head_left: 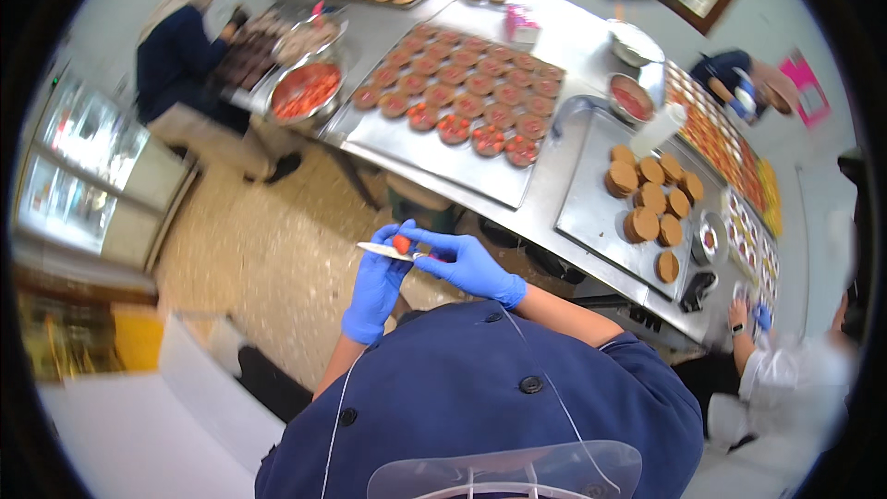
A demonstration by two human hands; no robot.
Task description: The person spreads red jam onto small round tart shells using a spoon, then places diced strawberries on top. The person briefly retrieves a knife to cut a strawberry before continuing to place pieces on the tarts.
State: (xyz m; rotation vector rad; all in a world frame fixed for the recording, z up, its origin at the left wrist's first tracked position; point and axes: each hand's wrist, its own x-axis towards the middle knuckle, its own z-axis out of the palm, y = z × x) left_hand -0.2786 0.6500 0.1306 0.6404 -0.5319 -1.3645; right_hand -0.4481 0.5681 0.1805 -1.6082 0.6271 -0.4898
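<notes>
Both of my hands wear blue gloves and meet in front of my chest, short of the metal table. Between the fingertips of my left hand is a small red strawberry. My right hand is closed around the handle of a small knife, whose pale blade points left, just under the strawberry. Most of the handle is hidden by my fingers. Beyond my hands, a metal tray bears rows of round brown tarts; several in the nearest row carry red fruit pieces.
A steel bowl of cut red fruit stands at the table's left corner. Right of the tarts, another tray holds stacks of brown round shells near a white bottle. People work at the far left, far right and near right.
</notes>
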